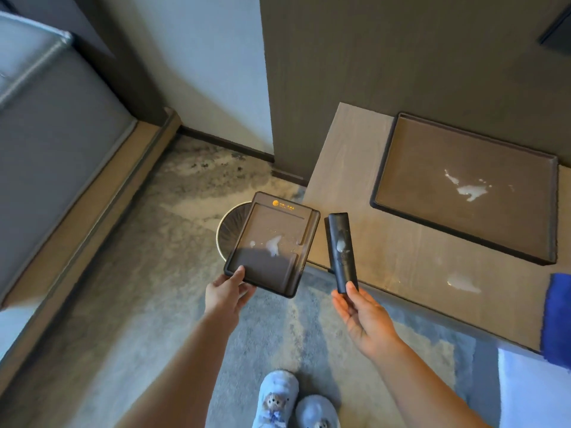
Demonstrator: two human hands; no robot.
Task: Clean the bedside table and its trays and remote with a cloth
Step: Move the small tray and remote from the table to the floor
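Floor: grey patterned carpet (160,304), with two pale blue slippers (293,400) at the near edge.
Left hand (227,296): fingers closed on the near left corner of the small tray (273,242), thumb on its rim; the small tray is held above the carpet, with white smears on it.
Right hand (364,319): fingers closed on the near end of the remote (341,250), which points away and carries a white smear.
Bin (230,233): round, on the floor, partly hidden under the small tray.
Table (401,261): wooden, to the right, with a white smear near its front.
Cloth (557,316): blue, on the table's near right edge.
Large tray (463,186): dark, on the far part of the table, white smears inside.
Bed (55,118): far left.
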